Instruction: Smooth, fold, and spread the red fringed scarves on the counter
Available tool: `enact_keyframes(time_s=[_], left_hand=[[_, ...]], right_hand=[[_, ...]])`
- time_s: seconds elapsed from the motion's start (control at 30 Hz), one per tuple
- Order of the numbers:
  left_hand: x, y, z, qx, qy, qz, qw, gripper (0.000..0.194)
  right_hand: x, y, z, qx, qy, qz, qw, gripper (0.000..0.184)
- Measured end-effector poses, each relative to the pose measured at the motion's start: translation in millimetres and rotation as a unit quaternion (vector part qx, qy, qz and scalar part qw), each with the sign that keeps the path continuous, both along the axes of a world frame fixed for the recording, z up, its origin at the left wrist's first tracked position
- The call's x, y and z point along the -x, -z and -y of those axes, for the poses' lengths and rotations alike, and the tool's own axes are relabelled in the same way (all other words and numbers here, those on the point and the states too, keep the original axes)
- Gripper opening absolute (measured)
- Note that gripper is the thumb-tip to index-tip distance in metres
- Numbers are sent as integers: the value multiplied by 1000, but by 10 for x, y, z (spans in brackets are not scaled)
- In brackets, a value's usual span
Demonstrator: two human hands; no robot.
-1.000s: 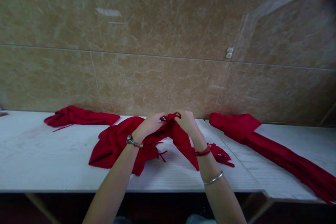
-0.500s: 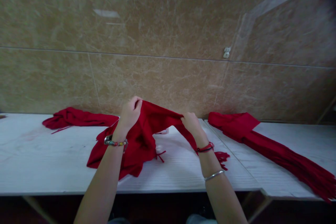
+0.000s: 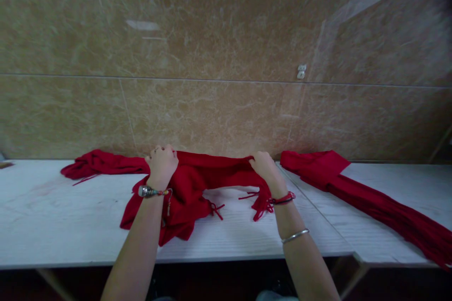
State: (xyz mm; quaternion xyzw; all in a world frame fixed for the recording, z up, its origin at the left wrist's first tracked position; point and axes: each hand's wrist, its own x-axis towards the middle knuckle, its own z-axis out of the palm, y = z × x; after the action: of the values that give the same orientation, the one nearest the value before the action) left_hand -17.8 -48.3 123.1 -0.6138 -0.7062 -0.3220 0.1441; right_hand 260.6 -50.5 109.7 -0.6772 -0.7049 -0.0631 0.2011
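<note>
A red fringed scarf (image 3: 219, 169) is stretched sideways between my two hands, near the wall side of the white table. My left hand (image 3: 162, 164) grips the scarf's upper edge, fingers curled over it. At the other end, my right hand (image 3: 264, 169) pinches the same edge. Tasselled fringe (image 3: 263, 204) hangs below my right hand onto the table. Bunched red cloth (image 3: 180, 207) lies crumpled in front of and beside my left wrist; whether it is all one piece with the held scarf I cannot tell.
The white table (image 3: 70, 221) runs along a brown marbled wall (image 3: 219, 33). To the left lies more bunched red cloth (image 3: 102, 162). A folded red scarf (image 3: 370, 202) stretches across the right, its fringe at the front edge. A small wall socket (image 3: 301, 71) sits above.
Both hands have come down toward the table. My left hand moved left and my right hand slightly right, so the scarf is pulled straighter between them. A pink-edged object under it is now covered.
</note>
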Motion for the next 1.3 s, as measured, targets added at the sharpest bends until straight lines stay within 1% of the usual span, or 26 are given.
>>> enact_keyframes(time_s=[0.03,0.07,0.1,0.17,0.2,0.23,0.3,0.37,0.5,0.57,0.67,0.73,0.8,0.87,0.93,1.03,1.1,1.13,1.2,1.3], left_hand=[[-77,25,4,8,11,-21,1000,25],[-170,45,14,25,46,-42,998,29],[-275,61,28,50,108,-57,991,34],[-494,90,53,103,254,-73,959,38],[-593,102,59,114,312,-74,940,37],[-674,113,59,118,355,-70,925,32],[-766,123,43,100,398,-44,911,23],[-759,107,16,72,409,-4,910,22],[-571,-7,2,5,403,67,913,21],[-464,-78,23,-22,377,94,921,22],[-322,-157,52,-57,323,118,937,23],[-232,-182,51,-84,280,136,947,23],[-152,-188,36,-112,235,151,954,24],[-107,-185,23,-115,217,145,958,25],[-122,-178,28,-79,243,114,960,24],[-264,-171,77,-17,314,60,948,25],[-397,-173,125,-2,347,31,937,25],[-458,-176,150,-2,359,18,933,25],[-550,-186,196,-7,377,-4,926,24],[-590,-206,252,-16,389,-27,921,22]], right_hand=[[28,-7,3,-2,-19,0,1000,29],[66,-19,13,-6,-40,-2,999,28],[109,-35,28,-10,-61,-5,998,28],[201,-64,64,-16,-93,-11,996,27],[240,-75,82,-19,-104,-16,994,27],[269,-82,96,-20,-113,-19,993,26],[289,-89,114,-23,-129,-26,991,25],[259,-90,114,-22,-136,-26,990,24],[126,-79,60,-6,-109,1,994,25],[67,-64,20,4,-91,13,996,26],[-2,-39,-30,9,-61,7,998,27],[-55,-31,-45,0,-40,-11,999,26],[-121,-32,-44,-18,-33,-45,998,23],[-181,-38,-27,-40,-62,-94,993,19],[-198,-42,5,-64,-133,-146,978,19],[-70,-40,73,-75,-251,-194,945,41],[113,-30,114,-66,-299,-200,931,51],[219,-23,127,-60,-313,-197,927,52],[419,-2,132,-53,-329,-188,924,48],[601,28,103,-42,-339,-189,921,25]])
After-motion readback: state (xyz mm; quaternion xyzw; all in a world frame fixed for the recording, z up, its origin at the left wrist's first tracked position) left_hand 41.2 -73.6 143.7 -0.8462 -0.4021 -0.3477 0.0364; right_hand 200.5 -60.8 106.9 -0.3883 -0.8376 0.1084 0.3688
